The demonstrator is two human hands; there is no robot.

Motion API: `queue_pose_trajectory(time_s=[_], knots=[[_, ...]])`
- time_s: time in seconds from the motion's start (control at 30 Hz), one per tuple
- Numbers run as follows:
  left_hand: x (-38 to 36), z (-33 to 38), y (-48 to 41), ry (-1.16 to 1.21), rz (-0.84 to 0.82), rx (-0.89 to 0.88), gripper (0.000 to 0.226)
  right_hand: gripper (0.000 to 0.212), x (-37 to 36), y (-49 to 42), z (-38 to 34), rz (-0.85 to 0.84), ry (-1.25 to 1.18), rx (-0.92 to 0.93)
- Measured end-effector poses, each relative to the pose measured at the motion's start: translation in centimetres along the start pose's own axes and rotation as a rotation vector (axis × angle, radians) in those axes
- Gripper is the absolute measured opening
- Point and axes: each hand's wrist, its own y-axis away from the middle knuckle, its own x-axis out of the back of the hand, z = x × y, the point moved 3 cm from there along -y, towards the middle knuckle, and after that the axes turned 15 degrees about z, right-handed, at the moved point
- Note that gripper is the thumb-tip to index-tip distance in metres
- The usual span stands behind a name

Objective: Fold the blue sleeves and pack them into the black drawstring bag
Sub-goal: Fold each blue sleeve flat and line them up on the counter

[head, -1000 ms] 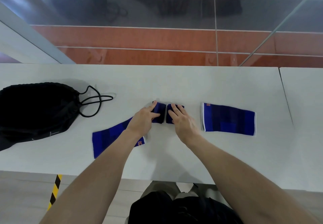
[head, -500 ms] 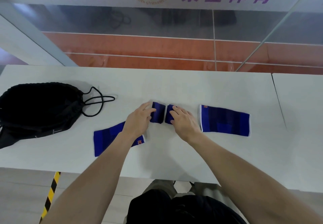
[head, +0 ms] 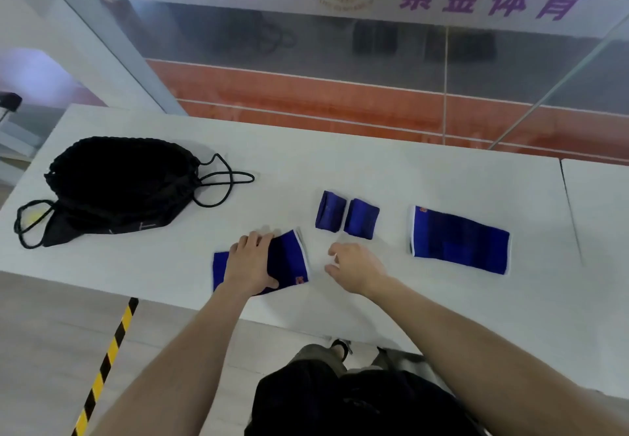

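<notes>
Left grip point(head: 252, 265) lies flat on the sleeve point(head: 289, 258) at the surface's point(head: 340, 166) six o'clock; right grip point(head: 355, 267) loose, empty; cloth looks soft, light; pinch its white-edged end.

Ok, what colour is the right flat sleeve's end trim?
White trim on the blue sleeve, head view.

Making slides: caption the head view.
Left hand rests on a flat blue sleeve; right hand hovers near two folded sleeves.

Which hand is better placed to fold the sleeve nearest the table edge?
Left. The left hand rests flat on the sleeve, while the right hand hangs beside its white-edged end, fingers loosely curled, touching nothing.
</notes>
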Motion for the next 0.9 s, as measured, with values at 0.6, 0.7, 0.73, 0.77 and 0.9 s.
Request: queue_pose_trajectory(time_s=[0.6,0.7,0.73,0.77,0.9], knots=[[2.5,13.7,4.6,0.682,-0.143,-0.035,0.029,0.016,2.9,7.3,9.5,0.167,-0.551,-0.303],[4.5,18.7,4.7,0.951,-0.152,0.110,0.025,0.057,5.6,10.3,13.5,0.311,-0.704,-0.419],[5.0,20.2,5.0,1.059,-0.160,0.176,0.025,0.070,6.2,11.5,14.6,0.318,-0.742,-0.454],[5.5,21.6,5.2,1.174,-0.166,0.219,0.027,0.081,6.5,12.6,15.8,0.305,-0.775,-0.474],[6.6,26.0,6.7,1.615,-0.223,0.283,0.044,0.086,6.6,15.9,18.6,0.216,-0.793,-0.425]])
